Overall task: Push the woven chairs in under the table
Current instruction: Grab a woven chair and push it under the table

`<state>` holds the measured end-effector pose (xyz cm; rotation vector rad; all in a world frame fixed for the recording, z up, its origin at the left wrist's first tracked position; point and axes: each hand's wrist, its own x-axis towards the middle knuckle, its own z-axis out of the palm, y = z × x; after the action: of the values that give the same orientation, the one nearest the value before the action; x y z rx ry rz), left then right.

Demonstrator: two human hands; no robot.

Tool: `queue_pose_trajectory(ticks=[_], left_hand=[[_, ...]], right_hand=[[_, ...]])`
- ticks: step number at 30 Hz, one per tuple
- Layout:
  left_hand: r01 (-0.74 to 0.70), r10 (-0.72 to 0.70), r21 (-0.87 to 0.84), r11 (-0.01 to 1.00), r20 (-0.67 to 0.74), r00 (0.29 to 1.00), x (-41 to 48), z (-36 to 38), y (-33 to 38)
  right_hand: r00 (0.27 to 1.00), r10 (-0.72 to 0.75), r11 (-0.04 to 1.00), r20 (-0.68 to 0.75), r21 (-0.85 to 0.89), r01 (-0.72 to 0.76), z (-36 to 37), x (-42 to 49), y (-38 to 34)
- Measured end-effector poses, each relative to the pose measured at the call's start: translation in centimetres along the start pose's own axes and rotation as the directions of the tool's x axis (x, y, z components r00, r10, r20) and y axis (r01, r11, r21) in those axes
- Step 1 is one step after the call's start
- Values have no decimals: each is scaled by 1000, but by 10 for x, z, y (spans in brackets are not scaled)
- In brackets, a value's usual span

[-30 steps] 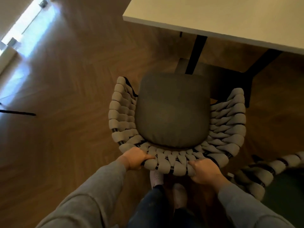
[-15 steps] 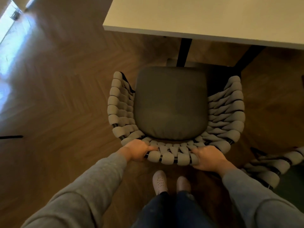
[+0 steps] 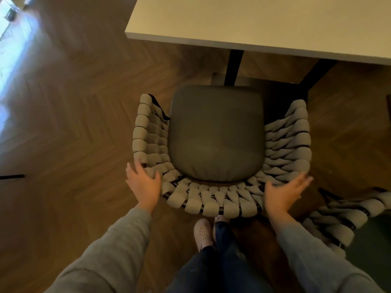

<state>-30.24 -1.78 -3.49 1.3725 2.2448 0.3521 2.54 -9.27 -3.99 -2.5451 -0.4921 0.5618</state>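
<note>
two woven chairs, one table, two hands

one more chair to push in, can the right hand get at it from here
Probably yes: the right hand is open, and the second woven chair sits close beside it with nothing between.

Table: pale flat top on black legs, upper right of view.
Centre chair: upright, open front facing the table; thick beige woven bands on a black frame wrap the back and both sides.
Seat cushion: dark grey, rounded corners, lying flat, fully exposed.
Position: seat not under the top; front edge near a black table leg.
Second chair: same weave, lower right, partly in view, just beside the first.
</note>
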Motion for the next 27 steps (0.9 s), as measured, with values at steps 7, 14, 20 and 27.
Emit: queue_pose_trajectory(ticks=[7,14,20,27], left_hand=[[433,-385,-282,856,211,898,15,5,9],[448,-389,-251,858,250,886,22,-3,4],[449,-382,-277,849,265,885,3,16,33],[427,-357,-303,852,261,897,-10,35,45]], right_hand=[[857,494,857,145,85,-508,-10,44,5],[912,396,917,109,-1,-399,-14,54,-14],[950,303,952,78,29,-306,-35,90,-39],[925,296,954,240,-121,-274,-48,118,-26]])
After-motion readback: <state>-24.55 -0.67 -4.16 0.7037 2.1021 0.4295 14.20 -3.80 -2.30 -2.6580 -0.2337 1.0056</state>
